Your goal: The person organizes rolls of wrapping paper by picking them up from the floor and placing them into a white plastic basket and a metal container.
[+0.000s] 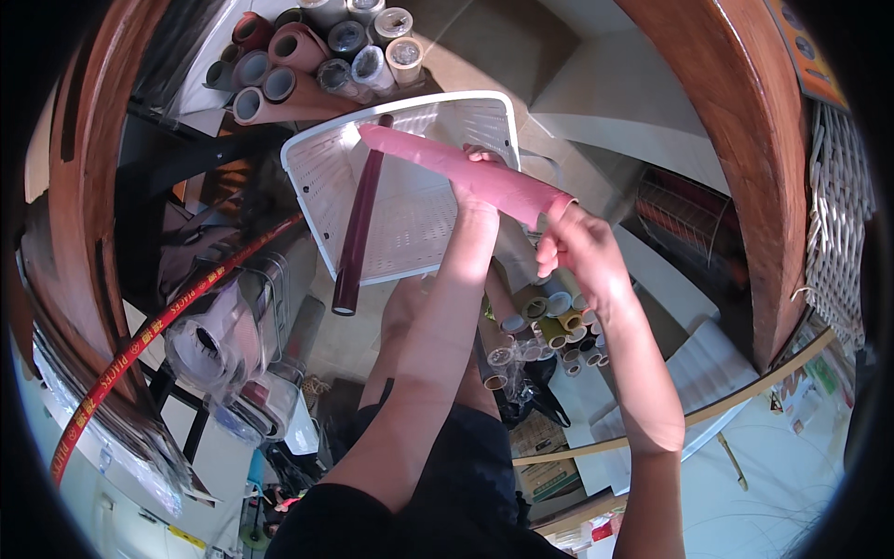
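A pink roll of wrapping material (424, 154) lies aslant above a white perforated basket (428, 244). My left hand (477, 182) is closed around its middle from below, with the fingertips showing over the far side. At the right end of the roll, my right hand (585, 247) has its fingers curled against the rim; part of this grip is hidden. A dark maroon roll (358, 224) leans across the left part of the basket, its near end sticking out over the rim.
Several rolls (279, 84) stand bunched beyond the basket. More tubes (559, 326) are clustered at my right knee. Plastic-wrapped rolls (209, 345) sit at the left, beside a red printed ribbon (168, 321). Curved brown wooden frames (736, 140) border both sides; a wicker piece (838, 224) hangs far right.
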The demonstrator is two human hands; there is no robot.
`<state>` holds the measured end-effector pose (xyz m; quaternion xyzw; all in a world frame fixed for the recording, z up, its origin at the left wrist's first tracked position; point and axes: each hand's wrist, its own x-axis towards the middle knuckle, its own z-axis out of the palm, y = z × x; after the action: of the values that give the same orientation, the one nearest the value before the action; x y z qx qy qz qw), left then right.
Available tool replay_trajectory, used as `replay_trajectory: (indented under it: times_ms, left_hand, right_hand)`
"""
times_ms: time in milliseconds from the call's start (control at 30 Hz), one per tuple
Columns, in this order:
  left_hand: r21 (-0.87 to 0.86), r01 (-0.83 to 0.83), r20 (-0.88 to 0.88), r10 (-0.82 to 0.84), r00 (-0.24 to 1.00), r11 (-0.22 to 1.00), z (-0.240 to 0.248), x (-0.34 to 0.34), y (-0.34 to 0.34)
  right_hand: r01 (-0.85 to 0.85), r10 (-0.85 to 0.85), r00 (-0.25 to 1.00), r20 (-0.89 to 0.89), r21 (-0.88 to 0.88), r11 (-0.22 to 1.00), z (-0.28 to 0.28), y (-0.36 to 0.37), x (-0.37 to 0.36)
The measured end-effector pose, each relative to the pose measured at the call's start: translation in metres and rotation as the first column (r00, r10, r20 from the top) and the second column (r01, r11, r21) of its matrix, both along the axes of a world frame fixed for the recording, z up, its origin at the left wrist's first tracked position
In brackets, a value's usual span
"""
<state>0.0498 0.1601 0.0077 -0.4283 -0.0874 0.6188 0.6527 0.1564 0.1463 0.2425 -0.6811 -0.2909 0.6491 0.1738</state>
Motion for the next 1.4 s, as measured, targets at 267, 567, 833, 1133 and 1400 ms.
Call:
replay_trajectory:
  times_ms: [267,567,833,1133,1400]
  left_hand:
    - [-0.198,0.136,-0.109,-0.16,0.981,0.971,0.035,0.014,-0.01]
    - [-0.317,0.509,-0.356,-0.597,0.719,0.801,0.058,0.019,0.005]
    - [-0.636,-0.101,0.419,0.232,-0.878,0.765,0.033,-0.161,-0.041]
    - [-0.716,0.69,-0.585,-0.631,-0.51,0.107,0.007,-0.122,-0.064]
    - [-0.274,0.782,-0.563,-0.753,0.341,0.559,-0.05,-0.016,-0.094]
  right_hand:
    - [0.036,-0.048,0.994,0.103,0.111,0.993,0.012,-0.014,0.014]
    - [-0.274,0.107,0.928,0.357,0.46,0.845,0.007,-0.015,0.017]
    - [-0.596,0.267,0.749,0.607,0.44,0.671,0.004,-0.032,0.022]
    - [-0.694,0.443,0.633,0.634,0.213,0.687,-0.062,-0.069,0.03]
    - [-0.284,0.177,0.919,0.352,0.281,0.917,-0.063,-0.095,0.029]
